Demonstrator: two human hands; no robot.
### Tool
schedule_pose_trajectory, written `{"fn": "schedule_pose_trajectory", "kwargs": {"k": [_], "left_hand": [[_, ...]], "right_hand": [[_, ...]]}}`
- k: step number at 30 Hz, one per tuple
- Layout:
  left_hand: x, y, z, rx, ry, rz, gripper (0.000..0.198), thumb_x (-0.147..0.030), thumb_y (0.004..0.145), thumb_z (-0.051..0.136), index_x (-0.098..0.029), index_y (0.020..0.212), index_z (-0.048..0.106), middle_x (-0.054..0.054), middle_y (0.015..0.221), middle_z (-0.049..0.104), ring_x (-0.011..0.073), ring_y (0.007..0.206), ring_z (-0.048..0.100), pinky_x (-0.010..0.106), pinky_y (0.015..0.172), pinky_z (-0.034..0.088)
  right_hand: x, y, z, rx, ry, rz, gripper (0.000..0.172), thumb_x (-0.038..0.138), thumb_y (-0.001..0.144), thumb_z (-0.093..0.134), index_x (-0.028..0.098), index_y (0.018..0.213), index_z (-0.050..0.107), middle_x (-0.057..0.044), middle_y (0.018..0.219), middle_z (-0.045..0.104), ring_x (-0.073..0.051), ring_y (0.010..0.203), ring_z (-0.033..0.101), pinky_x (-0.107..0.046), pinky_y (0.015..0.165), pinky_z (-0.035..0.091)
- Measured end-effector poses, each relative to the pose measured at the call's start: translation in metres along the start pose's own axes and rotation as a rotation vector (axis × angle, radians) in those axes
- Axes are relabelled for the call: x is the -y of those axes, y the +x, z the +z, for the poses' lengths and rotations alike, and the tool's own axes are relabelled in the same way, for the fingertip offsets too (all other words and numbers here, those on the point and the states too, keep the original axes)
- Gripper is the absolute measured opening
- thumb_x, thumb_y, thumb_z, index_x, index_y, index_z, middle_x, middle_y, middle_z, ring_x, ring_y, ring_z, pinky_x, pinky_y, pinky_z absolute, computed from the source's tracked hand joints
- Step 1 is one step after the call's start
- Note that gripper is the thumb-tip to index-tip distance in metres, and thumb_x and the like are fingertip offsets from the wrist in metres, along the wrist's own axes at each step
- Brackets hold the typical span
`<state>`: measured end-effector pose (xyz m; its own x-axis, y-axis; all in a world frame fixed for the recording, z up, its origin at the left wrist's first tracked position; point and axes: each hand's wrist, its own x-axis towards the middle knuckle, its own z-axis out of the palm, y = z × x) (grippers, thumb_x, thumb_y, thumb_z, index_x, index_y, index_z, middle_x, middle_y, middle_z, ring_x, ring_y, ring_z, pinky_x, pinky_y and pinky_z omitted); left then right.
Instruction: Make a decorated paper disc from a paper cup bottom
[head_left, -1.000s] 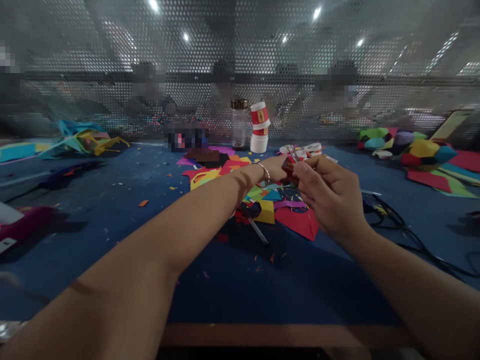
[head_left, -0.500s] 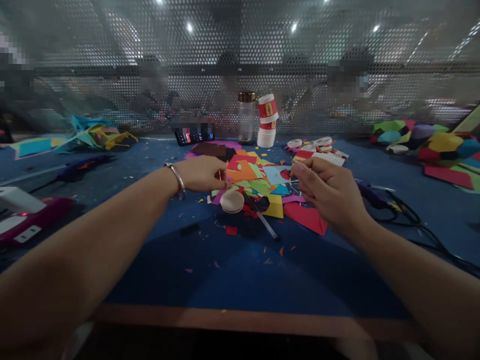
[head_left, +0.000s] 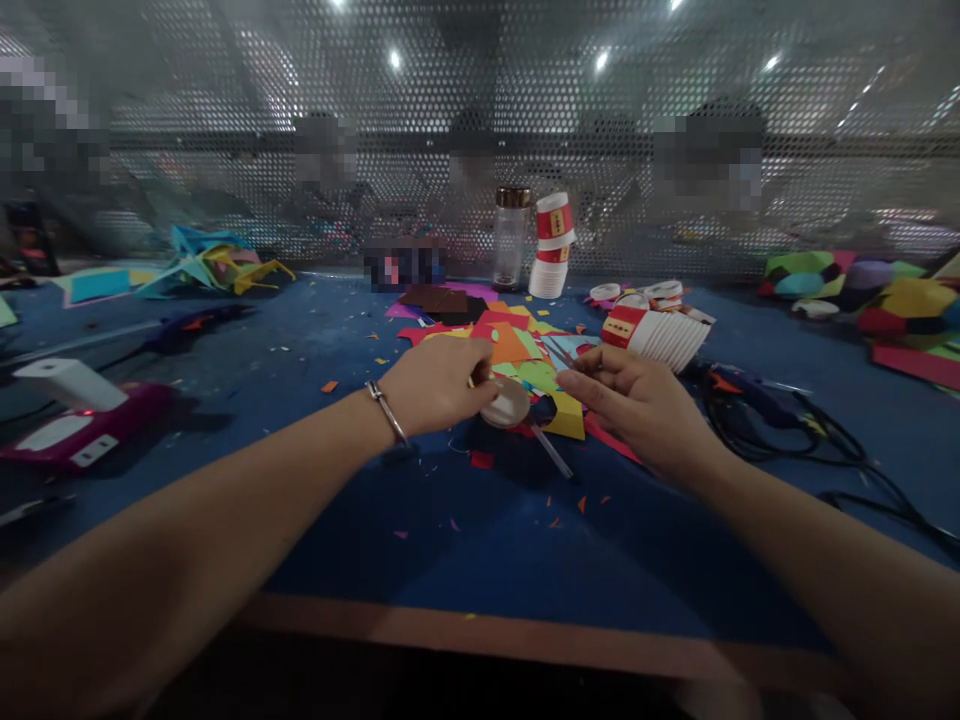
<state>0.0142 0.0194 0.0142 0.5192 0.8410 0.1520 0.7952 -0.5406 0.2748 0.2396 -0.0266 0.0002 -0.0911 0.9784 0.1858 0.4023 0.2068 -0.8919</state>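
Note:
My left hand (head_left: pixel 446 385), with a metal bangle at its wrist, is closed in a pinch at the left edge of a white round disc (head_left: pixel 506 404). My right hand (head_left: pixel 641 400) is closed on what look like thin dark tweezers (head_left: pixel 559 352), their points towards the upper left. Beneath and behind both hands lies a heap of coloured paper pieces (head_left: pixel 510 345). A clear tube-like stick (head_left: pixel 553 452) rests below the disc. Just beyond my right hand, a stack of red and white paper cups (head_left: pixel 651 335) lies on its side.
At the back stand a glass bottle (head_left: pixel 511 240) and stacked paper cups (head_left: pixel 553 248). Glue guns lie left (head_left: pixel 191 325) and right (head_left: pixel 742 388), the right one with a looping black cable (head_left: pixel 825 455). A purple power strip (head_left: pixel 94 425) sits at left. Paper shapes (head_left: pixel 817 275) lie far right.
The view has shifted slightly. My left hand has come down and right, and the white disc has moved right with it. My right hand has moved left and lower, uncovering the lying cups.

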Motion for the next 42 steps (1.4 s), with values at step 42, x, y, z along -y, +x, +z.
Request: {"fn": "schedule_pose_trajectory", "kwargs": {"k": [42], "left_hand": [[-0.041,-0.022,0.023,-0.100,-1.823,-0.278,0.014,-0.006,0.091,0.064,-0.017,0.099,0.068,0.003,0.104,0.074,0.0120,0.091,0.071,0.027,0.088,0.059]], "right_hand": [[0.008,-0.015,0.001,0.063,-0.102,-0.171,0.040,0.056,0.093,0.065,0.018,0.085,0.068,0.001,0.065,0.059,-0.010,0.053,0.046,-0.025,0.048,0.032]]}}
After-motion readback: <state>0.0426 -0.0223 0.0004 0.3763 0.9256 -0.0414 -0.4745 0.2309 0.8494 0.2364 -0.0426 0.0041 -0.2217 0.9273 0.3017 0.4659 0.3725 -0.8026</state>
